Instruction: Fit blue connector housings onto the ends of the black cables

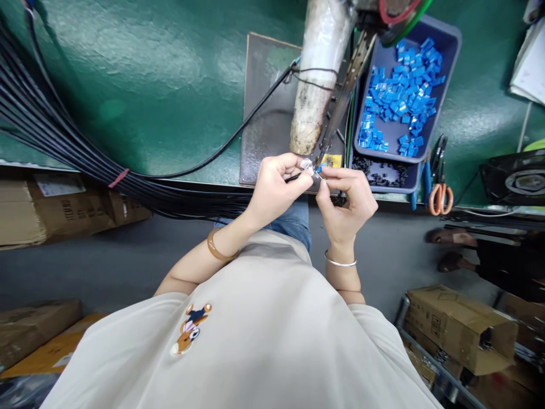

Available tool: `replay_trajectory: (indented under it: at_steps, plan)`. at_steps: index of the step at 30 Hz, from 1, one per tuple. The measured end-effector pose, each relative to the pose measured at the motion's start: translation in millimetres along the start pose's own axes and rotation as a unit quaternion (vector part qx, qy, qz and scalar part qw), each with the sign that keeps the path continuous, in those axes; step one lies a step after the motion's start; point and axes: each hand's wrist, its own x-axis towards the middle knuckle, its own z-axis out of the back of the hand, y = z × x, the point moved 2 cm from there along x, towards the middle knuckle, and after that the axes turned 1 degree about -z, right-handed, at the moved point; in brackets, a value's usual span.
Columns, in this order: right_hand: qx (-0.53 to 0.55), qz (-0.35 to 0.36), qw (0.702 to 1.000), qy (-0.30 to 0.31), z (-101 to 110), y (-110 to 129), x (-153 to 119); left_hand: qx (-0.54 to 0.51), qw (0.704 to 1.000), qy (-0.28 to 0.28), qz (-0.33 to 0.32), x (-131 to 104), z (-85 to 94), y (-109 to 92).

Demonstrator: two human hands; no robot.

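One small blue plastic piece (322,167), by the near edge of the green worktop (170,113), could be knocked loose by crowded fingertips, the left hand (275,187) pinching a thin black cable (293,178), the right hand's (351,201) grip unclear.

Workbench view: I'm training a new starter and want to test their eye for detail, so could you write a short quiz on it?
1. True or false: the right hand has a silver bangle at its wrist.
2. What colour are the small parts in the tray nearest the person's body? A) white B) black C) yellow
3. Fill in the blank: the bundle of black cables is bound with a ____ tie.

Key: 1 true; 2 B; 3 red.
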Motion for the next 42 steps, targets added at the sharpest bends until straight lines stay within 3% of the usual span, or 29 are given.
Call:
replay_trajectory:
  at_steps: [12, 21, 42]
  plan:
    - [-0.014, 0.009, 1.000, 0.014, -1.2, -0.4, -1.6, 0.026, 1.000, 0.001, 0.008, 0.6, 2.0, 2.7]
    - [-0.001, 0.001, 1.000, 0.002, -0.7, -1.4, -1.5, 0.010, 0.999, 0.003, -0.031, -0.2, 1.2, 8.5]
    - [-0.015, 0.030, 0.999, -0.014, 0.3, 2.7, 1.1, 0.009, 0.999, 0.005, -0.048, 1.7, 1.5, 6.3]
